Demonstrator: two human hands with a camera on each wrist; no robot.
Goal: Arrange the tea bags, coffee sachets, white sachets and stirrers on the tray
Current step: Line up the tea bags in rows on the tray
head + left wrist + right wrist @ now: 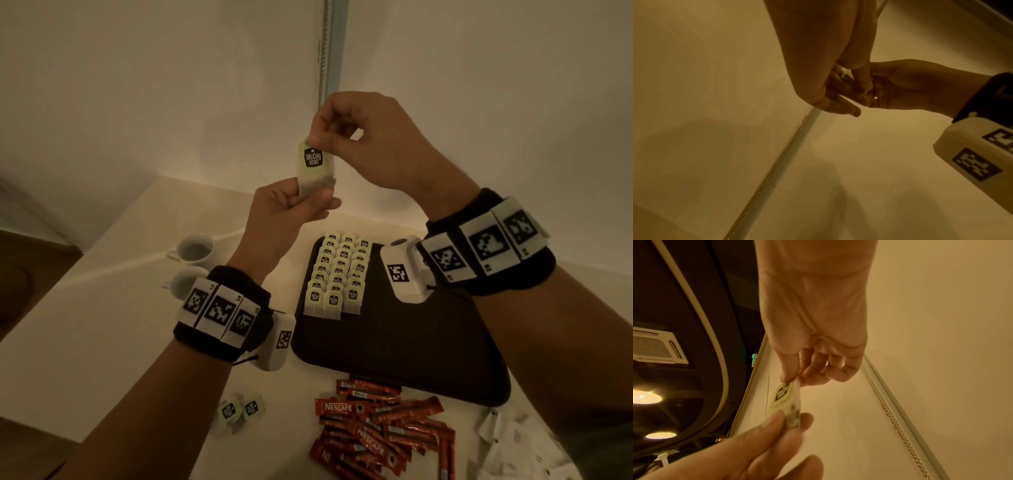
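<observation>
- A single tea bag (315, 169) is held up in the air above the far end of the tray (404, 359), well clear of the table (113, 325).
- Left hand (291, 209): the bag's lower edge is pinched between thumb and curled fingers. Right hand (359, 137): the pale green tag at the top is pinched between thumb and forefinger, the other fingers curled in.
- Step judged in hand: the bag is being straightened and the tag squared before placing.
- To be done well: the tag should be laid flat over the pouch, logo facing up, and the bag lowered into the rows (337, 274) overlapping its neighbour as the others do, without the rows being nudged.
- Pouch: thin, translucent filter paper, limp, dark leaf visible through it in the right wrist view; light tension only is advised, tearing judged likely otherwise.
- Tray: dark, matte, rounded corners.
- Coffee sachets (383, 431): glossy red foil sticks, heaped loose on the table near the tray's front edge. White sachets (513, 442) lie beside them; loose tea bags (239, 409) to the left.
</observation>
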